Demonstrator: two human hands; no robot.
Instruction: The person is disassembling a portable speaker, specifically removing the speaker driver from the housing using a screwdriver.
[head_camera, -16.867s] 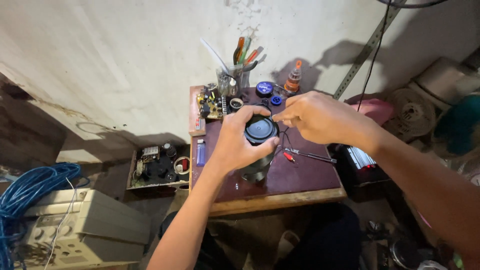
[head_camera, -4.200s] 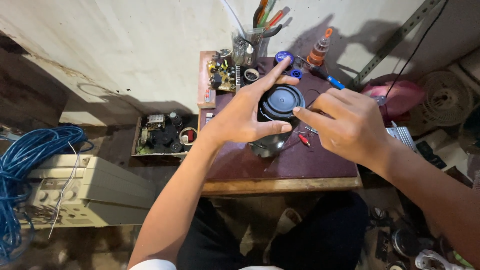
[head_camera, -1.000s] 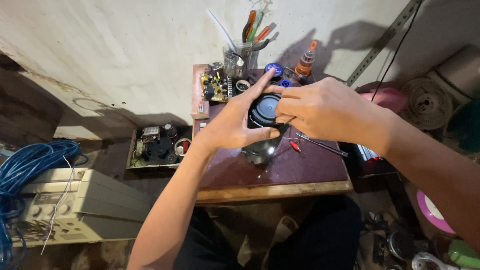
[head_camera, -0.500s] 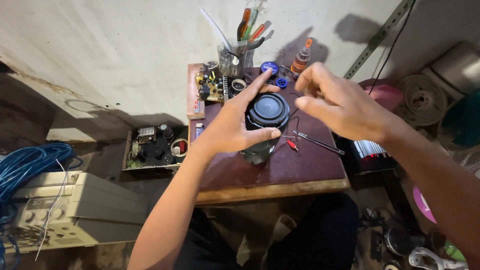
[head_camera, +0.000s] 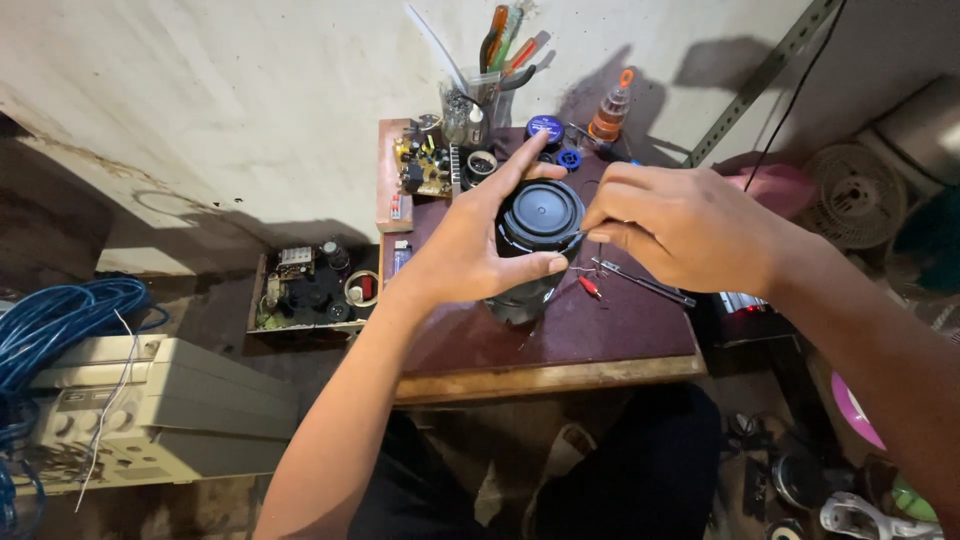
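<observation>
While half a second ago the right hand (head_camera: 690, 225) was lifted off with fingers spread, it's now back at the black cylindrical speaker (head_camera: 536, 240) rim, pinching a thin metal tool (head_camera: 574, 238) against the cap edge. Left hand (head_camera: 478, 250) grip unchanged — clamped round the speaker, upright mid-desk (head_camera: 600, 340), red clip (head_camera: 590, 287) just right of it.

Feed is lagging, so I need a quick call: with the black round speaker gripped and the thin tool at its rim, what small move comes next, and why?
Probably ease the thin tool into the rim seam. The left hand already steadies the speaker upright on the small table, and the right hand pinches the tool with its tip at the cap's right edge.
</observation>
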